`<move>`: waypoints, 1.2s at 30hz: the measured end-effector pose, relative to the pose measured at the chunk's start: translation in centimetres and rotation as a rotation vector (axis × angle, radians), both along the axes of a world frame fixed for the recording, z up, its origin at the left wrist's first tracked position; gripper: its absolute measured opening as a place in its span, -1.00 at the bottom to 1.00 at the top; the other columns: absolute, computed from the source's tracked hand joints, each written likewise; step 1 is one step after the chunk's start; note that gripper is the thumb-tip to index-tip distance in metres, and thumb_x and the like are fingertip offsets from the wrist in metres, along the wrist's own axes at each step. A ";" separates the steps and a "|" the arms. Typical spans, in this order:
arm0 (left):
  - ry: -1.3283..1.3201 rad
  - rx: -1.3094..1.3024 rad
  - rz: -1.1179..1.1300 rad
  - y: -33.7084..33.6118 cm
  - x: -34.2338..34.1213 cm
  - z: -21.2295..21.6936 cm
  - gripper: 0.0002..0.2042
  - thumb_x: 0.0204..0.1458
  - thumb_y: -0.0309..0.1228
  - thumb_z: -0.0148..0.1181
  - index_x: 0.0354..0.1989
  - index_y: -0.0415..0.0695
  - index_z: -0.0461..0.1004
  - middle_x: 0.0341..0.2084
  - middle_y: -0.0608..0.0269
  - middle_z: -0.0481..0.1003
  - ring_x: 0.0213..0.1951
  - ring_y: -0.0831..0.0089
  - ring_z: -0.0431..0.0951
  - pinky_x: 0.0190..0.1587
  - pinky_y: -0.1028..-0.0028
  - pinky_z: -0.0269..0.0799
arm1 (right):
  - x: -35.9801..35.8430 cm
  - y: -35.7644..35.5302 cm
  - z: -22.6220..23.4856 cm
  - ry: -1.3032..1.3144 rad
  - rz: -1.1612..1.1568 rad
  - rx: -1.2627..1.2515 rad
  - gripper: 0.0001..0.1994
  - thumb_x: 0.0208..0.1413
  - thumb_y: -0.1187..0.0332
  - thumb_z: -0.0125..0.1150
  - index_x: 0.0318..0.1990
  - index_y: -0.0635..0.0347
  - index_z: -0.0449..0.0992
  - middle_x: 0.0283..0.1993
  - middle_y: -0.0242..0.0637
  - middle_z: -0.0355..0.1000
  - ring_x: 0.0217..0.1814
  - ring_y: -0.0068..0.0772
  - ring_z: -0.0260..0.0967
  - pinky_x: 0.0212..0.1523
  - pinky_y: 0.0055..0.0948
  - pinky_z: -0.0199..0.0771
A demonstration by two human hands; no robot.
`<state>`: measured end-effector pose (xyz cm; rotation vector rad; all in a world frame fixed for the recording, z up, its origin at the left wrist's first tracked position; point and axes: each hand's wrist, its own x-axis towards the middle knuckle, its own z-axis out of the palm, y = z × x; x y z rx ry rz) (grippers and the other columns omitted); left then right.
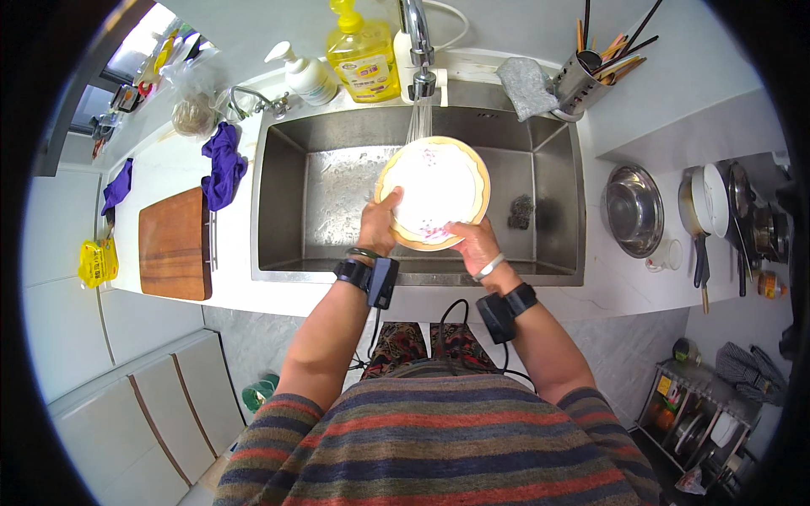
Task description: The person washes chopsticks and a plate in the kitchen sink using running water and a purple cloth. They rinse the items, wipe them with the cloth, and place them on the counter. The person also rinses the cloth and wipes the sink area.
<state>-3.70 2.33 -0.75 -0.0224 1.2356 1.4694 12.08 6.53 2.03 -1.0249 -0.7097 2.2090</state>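
Over the steel sink (pixel 337 263) I hold a white plate (pixel 439 190) with a yellow scalloped rim and small pink flowers. My left hand (pixel 380 223) grips its left edge, thumb on the face. At the lower right edge my right hand (pixel 477 244) holds it too, thumb on top; the fingers beneath are hidden. Water streams from the faucet (pixel 422 80) just behind the plate's far edge. A dark scouring pad (pixel 521 211) lies on the sink floor to the right.
Behind the sink stand a yellow soap bottle (pixel 363 63), a white pump bottle (pixel 308 76), a grey cloth (pixel 527 87) and a steel chopstick holder (pixel 580 84). On the left counter lie a cutting board (pixel 173 244) and purple cloth (pixel 223 164); on the right, a metal bowl (pixel 634 209).
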 end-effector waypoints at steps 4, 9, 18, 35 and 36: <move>-0.151 0.072 0.178 0.0 1.3 -0.8 -0.53 0.11 -0.50 0.13 0.19 -0.28 0.18 -0.02 0.07 0.44 -0.07 0.25 0.51 -0.01 0.31 0.51 | -0.4 -0.1 0.3 0.019 -0.101 0.012 -0.56 -0.05 0.59 0.12 0.07 0.36 0.30 -0.02 -0.12 0.42 -0.10 -0.25 0.48 -0.21 -0.36 0.59; -0.002 0.128 -0.046 0.0 0.6 -0.7 -0.53 0.21 -0.29 0.01 0.15 -0.40 0.19 -0.03 -0.07 0.45 -0.11 0.18 0.56 -0.05 0.28 0.55 | -0.3 0.4 0.3 -0.058 0.003 0.054 -0.60 -0.03 0.62 0.10 0.05 0.40 0.34 -0.06 -0.11 0.46 -0.09 -0.25 0.49 -0.15 -0.30 0.58; 0.080 0.006 0.033 0.2 0.6 -0.3 -0.58 0.17 -0.32 0.09 0.07 -0.40 0.27 -0.16 0.03 0.52 -0.20 0.30 0.58 -0.17 0.33 0.57 | -0.5 0.9 0.3 -0.038 0.083 0.074 -0.57 -0.07 0.62 0.11 0.05 0.41 0.34 -0.05 -0.08 0.45 -0.07 -0.22 0.48 -0.08 -0.29 0.56; -0.169 -0.047 0.085 0.2 0.7 1.7 -0.62 0.11 -0.48 0.14 0.10 -0.30 0.30 -0.05 0.07 0.46 -0.07 0.32 0.51 -0.02 0.40 0.49 | -0.1 1.0 -0.1 -0.008 -0.016 -0.019 -0.63 -0.11 0.58 0.19 -0.06 0.36 0.43 -0.15 -0.19 0.49 -0.19 -0.32 0.49 -0.26 -0.43 0.54; -0.103 -0.093 0.068 0.4 0.3 1.9 -0.62 0.14 -0.41 0.12 0.08 -0.32 0.30 -0.08 0.06 0.48 -0.11 0.31 0.54 -0.08 0.38 0.53 | 0.1 1.1 0.3 -0.023 -0.012 -0.001 -0.64 -0.11 0.59 0.18 -0.06 0.37 0.43 -0.14 -0.19 0.49 -0.18 -0.31 0.49 -0.27 -0.43 0.54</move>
